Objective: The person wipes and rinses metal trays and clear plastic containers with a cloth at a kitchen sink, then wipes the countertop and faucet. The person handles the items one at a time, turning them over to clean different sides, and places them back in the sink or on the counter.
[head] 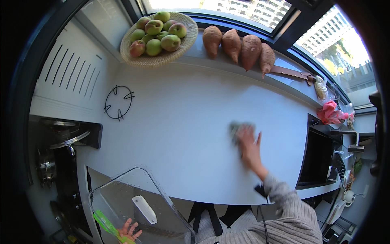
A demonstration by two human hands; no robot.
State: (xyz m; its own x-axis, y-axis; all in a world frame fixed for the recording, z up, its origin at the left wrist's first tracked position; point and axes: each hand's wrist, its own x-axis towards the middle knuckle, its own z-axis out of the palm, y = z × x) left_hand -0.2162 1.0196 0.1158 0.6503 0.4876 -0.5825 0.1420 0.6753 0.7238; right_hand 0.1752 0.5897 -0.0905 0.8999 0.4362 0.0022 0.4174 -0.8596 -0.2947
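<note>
My right hand presses a blurred grey-green cloth onto the white countertop, right of its middle. The fingers lie over the cloth, and the forearm reaches in from the lower right. At the lower left, a large clear plastic container with water drops on it is tilted at the counter's front edge. A white piece and a bright green handle-like part show on it. My left hand is seen by the green part, supporting the container with fingers spread; its palm is partly hidden.
A woven basket of greenish-red fruit and several sweet potatoes line the windowsill. A black wire trivet lies at the left. To the right is a dark sink with a faucet. Pots stand at the far left.
</note>
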